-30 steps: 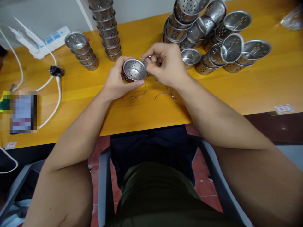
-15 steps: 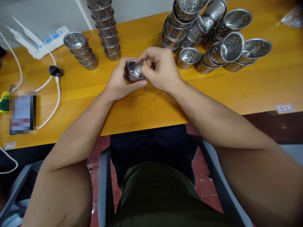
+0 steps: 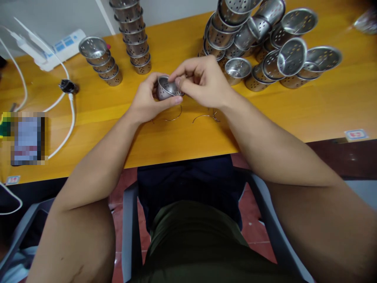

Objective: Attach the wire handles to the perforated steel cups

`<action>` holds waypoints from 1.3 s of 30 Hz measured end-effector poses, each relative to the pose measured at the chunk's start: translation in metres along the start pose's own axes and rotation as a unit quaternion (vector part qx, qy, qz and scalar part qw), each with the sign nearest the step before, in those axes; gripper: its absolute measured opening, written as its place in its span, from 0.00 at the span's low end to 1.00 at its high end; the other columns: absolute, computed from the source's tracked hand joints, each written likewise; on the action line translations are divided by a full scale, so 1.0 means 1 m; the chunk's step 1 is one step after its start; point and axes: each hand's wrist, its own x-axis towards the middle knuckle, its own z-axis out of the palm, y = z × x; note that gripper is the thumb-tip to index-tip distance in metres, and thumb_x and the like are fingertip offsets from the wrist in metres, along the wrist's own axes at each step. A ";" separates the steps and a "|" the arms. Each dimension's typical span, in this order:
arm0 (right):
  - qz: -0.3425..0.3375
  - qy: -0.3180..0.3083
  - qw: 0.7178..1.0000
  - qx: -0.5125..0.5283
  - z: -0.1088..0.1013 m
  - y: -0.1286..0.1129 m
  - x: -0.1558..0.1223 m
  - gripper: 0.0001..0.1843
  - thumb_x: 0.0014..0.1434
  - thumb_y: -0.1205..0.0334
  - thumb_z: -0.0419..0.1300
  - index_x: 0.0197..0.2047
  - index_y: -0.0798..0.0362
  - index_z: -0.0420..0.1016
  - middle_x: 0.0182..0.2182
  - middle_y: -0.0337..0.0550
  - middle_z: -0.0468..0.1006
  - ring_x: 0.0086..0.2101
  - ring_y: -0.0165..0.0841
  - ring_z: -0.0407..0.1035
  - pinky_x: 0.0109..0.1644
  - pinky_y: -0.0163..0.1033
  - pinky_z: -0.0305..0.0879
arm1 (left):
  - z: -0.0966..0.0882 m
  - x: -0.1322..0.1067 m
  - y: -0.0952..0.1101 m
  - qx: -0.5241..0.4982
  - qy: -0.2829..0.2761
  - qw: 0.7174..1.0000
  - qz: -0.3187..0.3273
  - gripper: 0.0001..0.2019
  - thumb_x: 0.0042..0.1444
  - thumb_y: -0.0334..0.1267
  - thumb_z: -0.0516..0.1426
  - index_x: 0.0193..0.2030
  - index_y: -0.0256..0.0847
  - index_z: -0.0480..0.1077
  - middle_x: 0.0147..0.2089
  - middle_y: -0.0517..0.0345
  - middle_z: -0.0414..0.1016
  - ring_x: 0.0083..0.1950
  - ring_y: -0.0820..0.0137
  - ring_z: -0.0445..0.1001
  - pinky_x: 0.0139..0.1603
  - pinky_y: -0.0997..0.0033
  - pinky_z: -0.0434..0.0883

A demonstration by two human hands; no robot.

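A small perforated metal cup [image 3: 167, 91] is held just above the table by my left hand [image 3: 147, 96], its fingers and thumb wrapped round the side. My right hand [image 3: 203, 80] is at the cup's right rim, thumb and index finger pinched together and the other fingers curled. Whatever sits in that pinch is too small to make out. Thin bent wires [image 3: 203, 116] lie on the table below the hands. Just beyond my right hand a single perforated cup [image 3: 237, 70] stands upright.
Nested perforated cups form a tall stack [image 3: 138, 47] and a shorter stack [image 3: 101, 61] at the back left. A cluster of tilted cups [image 3: 291, 57] fills the back right. A power strip [image 3: 59, 49] with white cables and a blurred-out phone [image 3: 28, 139] lie at the left.
The cup has tipped slightly in my left hand, so less of its inside shows. My right hand has shifted a little to the right, and its fingers have moved at the rim.
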 end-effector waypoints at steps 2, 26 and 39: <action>-0.005 -0.034 0.999 0.033 -0.007 -0.001 -0.001 0.08 0.75 0.48 0.83 0.46 0.39 0.93 0.31 0.38 0.82 0.32 0.41 0.75 0.34 0.46 0.73 | -0.002 0.001 -0.003 -0.011 -0.001 1.000 -0.009 0.33 0.62 0.66 0.87 0.60 0.52 0.82 0.52 0.50 0.87 0.55 0.43 0.90 0.61 0.39 0.88; -0.034 -0.084 0.992 0.089 -0.015 0.011 0.006 0.34 0.67 0.22 0.92 0.46 0.42 0.91 0.28 0.35 0.77 0.33 0.37 0.75 0.42 0.45 0.79 | -0.010 -0.003 0.007 -0.045 -0.033 0.998 -0.011 0.34 0.63 0.69 0.86 0.60 0.50 0.84 0.55 0.46 0.89 0.60 0.41 0.92 0.66 0.37 0.92; 0.011 -0.085 0.991 0.099 -0.006 0.025 0.007 0.32 0.76 0.33 0.92 0.48 0.43 0.80 0.30 0.30 0.82 0.27 0.31 0.75 0.32 0.41 0.74 | -0.010 -0.001 0.004 -0.025 -0.007 1.000 -0.009 0.32 0.59 0.60 0.88 0.60 0.56 0.81 0.59 0.49 0.91 0.62 0.39 0.92 0.72 0.30 0.90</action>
